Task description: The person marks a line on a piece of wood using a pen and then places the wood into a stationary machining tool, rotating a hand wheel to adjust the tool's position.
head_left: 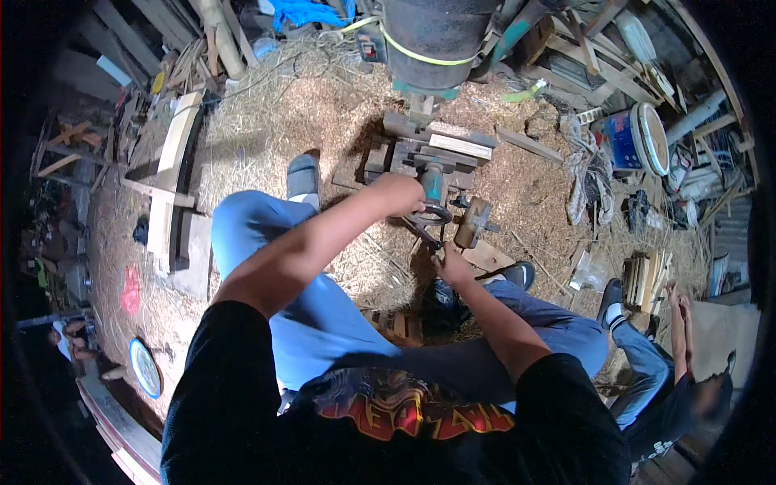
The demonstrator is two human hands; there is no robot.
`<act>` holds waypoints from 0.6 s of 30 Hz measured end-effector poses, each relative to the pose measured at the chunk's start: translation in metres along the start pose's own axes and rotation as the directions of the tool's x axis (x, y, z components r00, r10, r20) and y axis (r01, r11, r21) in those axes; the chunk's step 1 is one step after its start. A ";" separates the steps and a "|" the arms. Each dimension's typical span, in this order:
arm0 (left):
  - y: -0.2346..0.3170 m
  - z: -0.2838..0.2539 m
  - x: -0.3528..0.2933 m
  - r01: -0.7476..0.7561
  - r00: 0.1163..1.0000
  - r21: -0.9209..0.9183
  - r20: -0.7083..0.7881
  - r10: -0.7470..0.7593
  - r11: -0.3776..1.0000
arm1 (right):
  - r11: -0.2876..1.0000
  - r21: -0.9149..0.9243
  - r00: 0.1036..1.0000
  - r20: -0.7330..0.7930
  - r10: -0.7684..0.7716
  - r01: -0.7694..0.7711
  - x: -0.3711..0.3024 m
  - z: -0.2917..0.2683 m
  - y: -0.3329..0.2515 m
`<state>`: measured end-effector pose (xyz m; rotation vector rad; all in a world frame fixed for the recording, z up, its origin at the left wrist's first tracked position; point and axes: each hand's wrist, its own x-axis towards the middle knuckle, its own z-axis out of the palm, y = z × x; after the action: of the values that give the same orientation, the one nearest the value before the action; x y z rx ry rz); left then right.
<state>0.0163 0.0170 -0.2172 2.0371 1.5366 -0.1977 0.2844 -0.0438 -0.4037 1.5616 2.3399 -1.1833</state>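
Observation:
In front of me on the floor sits a low vise-like metal device (pixel 432 184) with a teal cylindrical body and a black handwheel (pixel 436 213) at its near end. My left hand (pixel 402 194) is closed at the wheel's left rim, knuckles up. Lower down, my right hand (pixel 453 267) is wrapped round a dark bar (pixel 427 236) that slants from the wheel. Grey jaws and beams lie beyond, with a pale wood strip (pixel 461 145) among them. Just right of the wheel rests a block-shaped wooden piece (pixel 472 223) with a rod through it.
A large dark bin (pixel 436 48) with a yellow band stands at the far side. Wood shavings cover the floor. Long boards (pixel 174 174) lie at left; a blue bucket (pixel 626 139) and wood scraps fill the right. Another person (pixel 663 364) sits at lower right.

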 end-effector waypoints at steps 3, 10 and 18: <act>-0.004 -0.004 0.002 -0.030 0.999 -0.040 0.030 0.031 0.999 | 0.986 -0.149 0.996 0.069 -0.059 0.068 0.009 0.013 0.012; -0.022 0.019 -0.002 -0.027 0.999 -0.182 -0.048 0.018 0.983 | 0.960 -0.244 0.990 0.060 -0.125 0.136 0.037 0.016 0.031; -0.021 0.041 0.000 -0.072 0.977 -0.259 -0.211 0.016 0.963 | 0.932 -0.343 0.990 0.019 0.136 -0.122 0.064 0.055 0.014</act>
<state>0.0061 -0.0013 -0.2584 1.9212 1.5445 0.2350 0.2471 -0.0285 -0.4793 1.5209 2.2252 -0.7258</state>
